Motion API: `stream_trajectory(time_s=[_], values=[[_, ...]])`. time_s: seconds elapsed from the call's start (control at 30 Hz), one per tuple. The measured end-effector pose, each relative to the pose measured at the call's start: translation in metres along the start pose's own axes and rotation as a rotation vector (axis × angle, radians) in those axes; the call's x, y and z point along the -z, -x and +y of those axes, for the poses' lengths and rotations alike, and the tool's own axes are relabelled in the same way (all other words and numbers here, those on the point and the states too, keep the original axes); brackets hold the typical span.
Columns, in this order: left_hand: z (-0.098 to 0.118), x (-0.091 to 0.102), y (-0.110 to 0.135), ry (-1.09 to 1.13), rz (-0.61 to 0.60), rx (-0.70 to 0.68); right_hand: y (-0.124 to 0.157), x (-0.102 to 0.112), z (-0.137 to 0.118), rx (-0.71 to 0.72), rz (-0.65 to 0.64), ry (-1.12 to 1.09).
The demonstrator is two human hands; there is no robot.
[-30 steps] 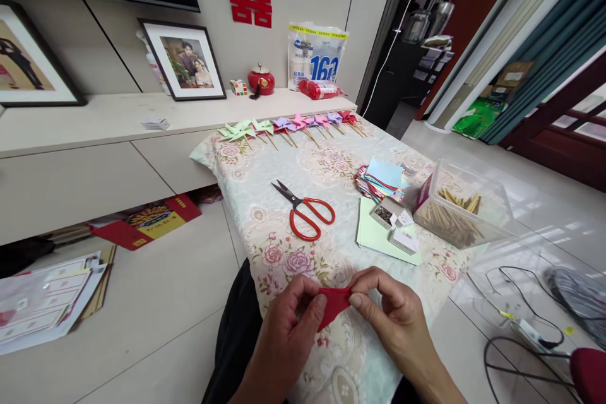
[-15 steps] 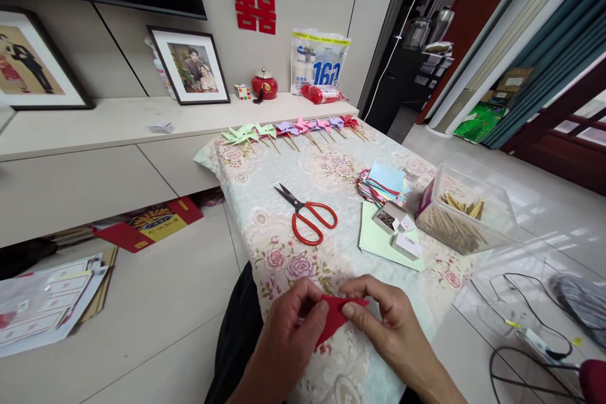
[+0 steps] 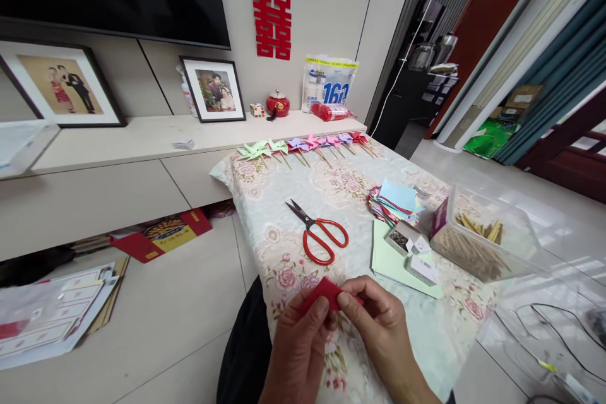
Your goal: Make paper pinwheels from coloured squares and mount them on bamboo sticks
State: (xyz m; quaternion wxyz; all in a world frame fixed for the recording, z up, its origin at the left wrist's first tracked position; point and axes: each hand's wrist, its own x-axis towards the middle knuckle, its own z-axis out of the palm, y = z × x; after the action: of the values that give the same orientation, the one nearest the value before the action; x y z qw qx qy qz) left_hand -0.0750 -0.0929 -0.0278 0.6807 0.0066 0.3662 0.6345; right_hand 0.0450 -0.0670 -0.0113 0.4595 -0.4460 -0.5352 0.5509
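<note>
Both my hands pinch a small folded piece of red paper [image 3: 326, 291] over the near edge of the floral tablecloth [image 3: 284, 202]. My left hand [image 3: 298, 347] grips its left side with thumb and fingers closed. My right hand [image 3: 379, 328] presses the paper's right side between thumb and forefinger. Red-handled scissors [image 3: 319, 237] lie on the cloth just beyond my hands.
A row of paper pinwheels [image 3: 303, 146] lies at the table's far end. On the right are a stack of coloured paper [image 3: 395, 201], a green sheet [image 3: 402, 265] with small boxes, and a clear tub of sticks [image 3: 478, 237]. Cables lie on the floor at right.
The red paper has been folded smaller and lifted closer between my fingers. The view has tilted up, showing more of the wall.
</note>
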Motion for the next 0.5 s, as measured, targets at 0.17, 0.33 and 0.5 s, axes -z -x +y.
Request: stream_trajectory(time_s=[0.17, 0.33, 0.5], values=[[0.012, 0.007, -0.005, 0.024, 0.057, 0.013, -0.042, 0.012, -0.001, 0.105, -0.058, 0.376], [0.015, 0.007, 0.000, -0.013, 0.009, 0.044, -0.102, 0.003, 0.007, 0.143, -0.114, 1.054], [0.023, 0.004, 0.000, -0.064, -0.046, 0.040, -0.117, -0.009, 0.006, 0.051, -0.190, 1.207]])
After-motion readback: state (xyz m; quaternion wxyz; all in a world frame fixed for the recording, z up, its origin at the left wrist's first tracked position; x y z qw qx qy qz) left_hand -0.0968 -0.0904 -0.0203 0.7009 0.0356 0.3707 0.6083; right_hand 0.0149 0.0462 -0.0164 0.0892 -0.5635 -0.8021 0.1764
